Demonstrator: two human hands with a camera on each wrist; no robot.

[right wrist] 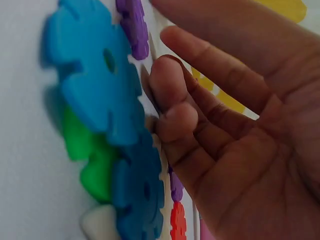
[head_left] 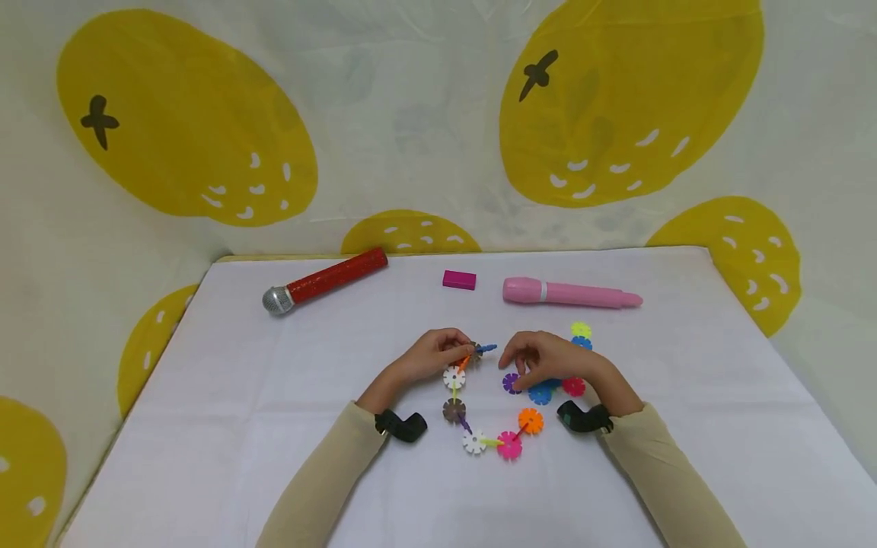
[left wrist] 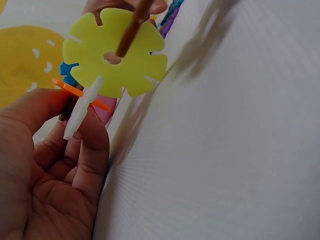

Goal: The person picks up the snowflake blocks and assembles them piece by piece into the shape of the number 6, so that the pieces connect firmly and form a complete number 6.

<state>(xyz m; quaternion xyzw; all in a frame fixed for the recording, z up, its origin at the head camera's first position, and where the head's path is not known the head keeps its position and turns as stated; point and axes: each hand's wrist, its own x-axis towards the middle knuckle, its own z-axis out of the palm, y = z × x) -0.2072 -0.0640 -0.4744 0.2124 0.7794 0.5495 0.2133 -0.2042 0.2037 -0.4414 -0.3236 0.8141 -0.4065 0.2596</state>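
Chain of notched discs [head_left: 454, 412]: one, on the table; hangs toward the person from the left hand and bends across between the wrists. Flat-lying discs alternate with edge-on ones.

Far end: brown disc [head_left: 477, 355], at the left fingertips, with a blue end disc [head_left: 489, 348] edge-on, facing the right hand. Near end: orange disc [head_left: 530, 421], just short of the right wrist.

Left hand [head_left: 437, 352]: thumb and fingers pinch the brown disc.

Right hand [head_left: 553, 356]: fingers loosely bent, nothing seen in the grasp; thumb tip at a purple disc [head_left: 509, 383], contact uncertain.

Loose stock, under and around the right hand: blue disc [head_left: 540, 393], red disc [head_left: 574, 387], green disc [right wrist: 97, 165], yellow disc [head_left: 581, 329]; apparently unjoined.

Progress, as judged: linking well under way; chain ends apart, several discs unused.

Beyond the right hand: pink microphone [head_left: 572, 293]. Beyond the left: red microphone [head_left: 336, 278]. Between and beyond both: magenta block [head_left: 459, 280].

Ground: white tablecloth [head_left: 226, 426].
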